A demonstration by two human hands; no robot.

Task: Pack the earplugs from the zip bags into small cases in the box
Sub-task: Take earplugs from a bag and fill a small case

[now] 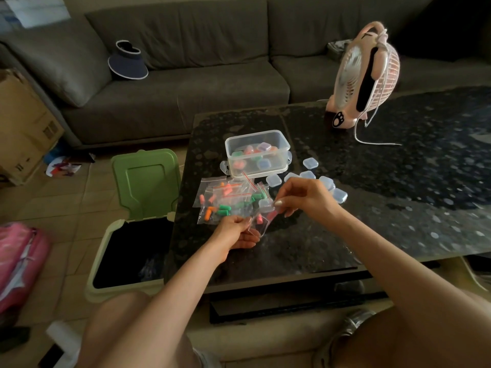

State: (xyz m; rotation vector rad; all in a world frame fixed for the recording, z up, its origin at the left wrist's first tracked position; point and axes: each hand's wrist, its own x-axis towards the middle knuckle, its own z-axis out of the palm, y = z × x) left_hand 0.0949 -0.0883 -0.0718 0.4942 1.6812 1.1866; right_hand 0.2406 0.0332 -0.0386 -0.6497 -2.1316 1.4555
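Note:
A pile of clear zip bags [225, 199] with orange, pink and green earplugs lies on the dark table, in front of a clear plastic box [256, 154] that holds several filled small cases. Several empty clear small cases [309, 176] lie to the right of the box. My left hand [236, 231] holds one zip bag [259, 221] with pink earplugs inside, just above the table. My right hand [305, 196] pinches the top edge of that same bag, and a small clear case [265, 204] sits right at its fingertips.
A pink desk fan [365, 75] with a white cord stands at the table's back right. An open green-lidded bin [135, 229] sits on the floor left of the table. A grey sofa [186, 75] runs behind, a cardboard box [24, 128] at far left.

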